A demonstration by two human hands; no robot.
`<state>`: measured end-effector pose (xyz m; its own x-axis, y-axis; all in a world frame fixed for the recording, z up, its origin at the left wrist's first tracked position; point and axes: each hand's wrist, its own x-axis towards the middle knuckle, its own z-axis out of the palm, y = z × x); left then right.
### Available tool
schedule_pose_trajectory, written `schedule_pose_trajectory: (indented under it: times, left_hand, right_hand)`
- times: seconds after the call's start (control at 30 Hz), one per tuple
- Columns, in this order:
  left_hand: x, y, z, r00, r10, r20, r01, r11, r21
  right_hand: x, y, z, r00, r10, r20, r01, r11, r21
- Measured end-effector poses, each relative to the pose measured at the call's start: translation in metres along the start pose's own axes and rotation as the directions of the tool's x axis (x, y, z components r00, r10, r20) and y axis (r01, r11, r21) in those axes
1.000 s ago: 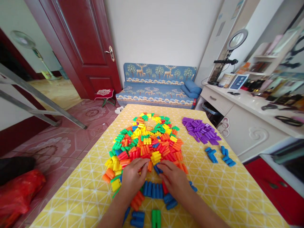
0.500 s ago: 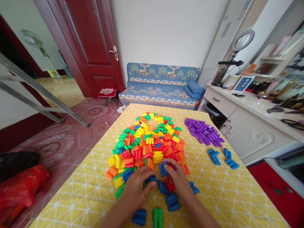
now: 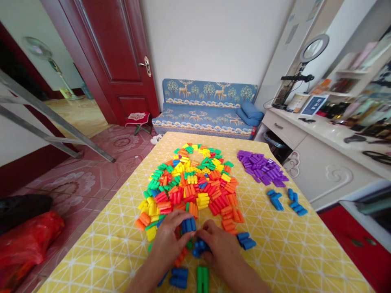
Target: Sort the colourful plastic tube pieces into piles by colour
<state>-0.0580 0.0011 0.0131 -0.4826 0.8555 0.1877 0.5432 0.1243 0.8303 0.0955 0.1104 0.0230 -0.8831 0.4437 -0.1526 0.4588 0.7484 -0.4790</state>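
Right hand (image 3: pixel 220 246) has neared left hand (image 3: pixel 167 236), fingers (image 3: pixel 210 227) of both pinching blue blocks (image 3: pixel 189 225).

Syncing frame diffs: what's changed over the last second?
The right hand moved nearer the wearer, now gripping blue tube blocks. The left hand now holds a ridged blue block. The blue row between the forearms is no longer seen. Purple pile, front green block: unmoved.

A sofa (image 3: pixel 198 112) stands against the wall (image 3: pixel 210 40), a stool (image 3: pixel 137 118) beside it near the door (image 3: pixel 113 44). A red bag (image 3: pixel 30 242) lies on the floor (image 3: pixel 100 179); blurred items, perhaps cosmetics (image 3: pixel 363 112), crowd the counter (image 3: pixel 330 130).
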Motion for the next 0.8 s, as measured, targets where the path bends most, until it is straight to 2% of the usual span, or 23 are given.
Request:
schedule_pose_trajectory:
  times: [0.07, 0.1, 0.13, 0.2, 0.23, 0.27, 0.33, 0.37, 0.4, 0.43, 0.47, 0.53, 0.57, 0.6, 0.67, 0.7, 0.77, 0.8]
  left_hand:
    - [-0.001, 0.001, 0.002, 1.000, 0.024, 0.002, -0.024, 0.999, 0.046]
    - [-0.001, 0.002, 0.002, 0.999, 0.038, -0.007, -0.038, 0.998, 0.056]
    - [-0.002, 0.003, 0.002, 0.998, 0.051, -0.026, -0.049, 0.997, 0.060]
    - [-0.002, 0.006, 0.002, 0.992, 0.064, -0.104, -0.059, 0.997, 0.048]
    - [-0.002, 0.007, 0.001, 0.985, 0.067, -0.159, -0.061, 0.997, 0.038]
    - [-0.003, 0.008, -0.001, 0.974, 0.066, -0.216, -0.061, 0.998, 0.028]
    - [-0.004, 0.008, -0.003, 0.949, 0.056, -0.309, -0.055, 0.998, 0.013]
    - [-0.005, 0.007, -0.004, 0.941, 0.052, -0.334, -0.053, 0.999, 0.008]
    - [-0.006, 0.006, -0.005, 0.937, 0.049, -0.346, -0.051, 0.999, 0.005]
    - [-0.006, 0.006, -0.006, 0.936, 0.047, -0.350, -0.049, 0.999, 0.003]
    - [-0.007, 0.005, -0.006, 0.936, 0.044, -0.349, -0.047, 0.999, 0.000]
    - [-0.006, 0.003, -0.008, 0.937, 0.031, -0.349, -0.040, 0.999, -0.017]
    - [-0.006, 0.002, -0.009, 0.937, 0.015, -0.349, -0.028, 0.999, -0.033]
    - [-0.005, 0.000, -0.010, 0.938, -0.008, -0.348, -0.012, 0.998, -0.054]
    - [-0.003, -0.004, -0.011, 0.939, -0.061, -0.338, 0.027, 0.994, -0.105]
    - [-0.002, -0.006, -0.011, 0.940, -0.083, -0.332, 0.042, 0.991, -0.128]
    - [-0.002, -0.008, -0.011, 0.941, -0.101, -0.323, 0.052, 0.986, -0.156]
    - [-0.002, -0.007, -0.011, 0.941, -0.091, -0.326, 0.041, 0.987, -0.158]
  right_hand:
    - [0.003, -0.003, 0.003, 0.998, 0.018, 0.055, -0.011, 0.993, -0.117]
    - [0.004, -0.003, 0.003, 0.999, 0.010, 0.049, -0.005, 0.995, -0.098]
    - [0.005, -0.002, 0.003, 1.000, -0.005, 0.013, 0.005, 1.000, -0.030]
    - [0.006, 0.003, 0.001, 0.991, 0.002, -0.133, 0.029, 0.973, 0.228]
    - [0.006, 0.005, -0.001, 0.979, 0.057, -0.196, 0.026, 0.917, 0.398]
    - [0.006, 0.007, -0.003, 0.967, 0.138, -0.216, 0.011, 0.819, 0.574]
    - [0.006, 0.008, -0.005, 0.958, 0.264, -0.112, -0.046, 0.526, 0.849]
    - [0.005, 0.006, -0.005, 0.960, 0.279, -0.032, -0.085, 0.399, 0.913]
    - [0.005, 0.003, -0.004, 0.965, 0.263, 0.018, -0.110, 0.339, 0.934]
    - [0.005, -0.001, -0.002, 0.971, 0.237, 0.018, -0.106, 0.362, 0.926]
    - [0.004, -0.005, 0.001, 0.979, 0.202, -0.020, -0.076, 0.457, 0.886]
    - [0.003, -0.013, 0.009, 0.990, 0.088, -0.115, 0.016, 0.726, 0.688]
    - [0.003, -0.016, 0.014, 0.992, 0.015, -0.128, 0.059, 0.830, 0.554]
    - [0.003, -0.018, 0.019, 0.993, -0.047, -0.113, 0.091, 0.898, 0.431]
    - [0.003, -0.019, 0.028, 0.991, -0.122, -0.048, 0.130, 0.951, 0.280]
    - [0.004, -0.019, 0.032, 0.990, -0.137, -0.036, 0.141, 0.955, 0.261]
    - [0.006, -0.017, 0.035, 0.990, -0.106, -0.088, 0.128, 0.943, 0.308]
    - [0.008, -0.016, 0.034, 0.990, -0.049, -0.135, 0.096, 0.925, 0.367]
